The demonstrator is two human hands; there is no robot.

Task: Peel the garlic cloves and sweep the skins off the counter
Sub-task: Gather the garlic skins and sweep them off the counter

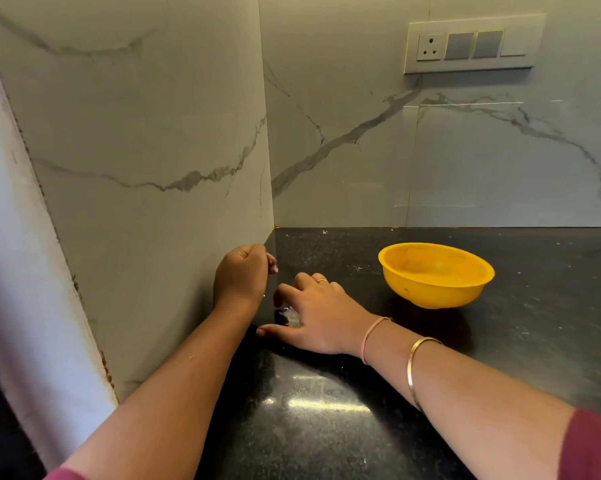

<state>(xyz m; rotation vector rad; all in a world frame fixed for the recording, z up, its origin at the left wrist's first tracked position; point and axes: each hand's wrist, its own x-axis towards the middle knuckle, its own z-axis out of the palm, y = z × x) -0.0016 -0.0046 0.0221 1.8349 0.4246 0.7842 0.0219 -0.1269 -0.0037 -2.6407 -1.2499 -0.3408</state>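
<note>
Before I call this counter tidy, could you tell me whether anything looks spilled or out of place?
Loose garlic skins lie on the dark counter beside the right hand, and white flecks are scattered toward the wall and past the yellow bowl.

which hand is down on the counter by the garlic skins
The right hand, the one with the ring and bangles: its thumb lies on the counter beside the pale skins. The left hand is raised near the wall, fingers curled.
</note>
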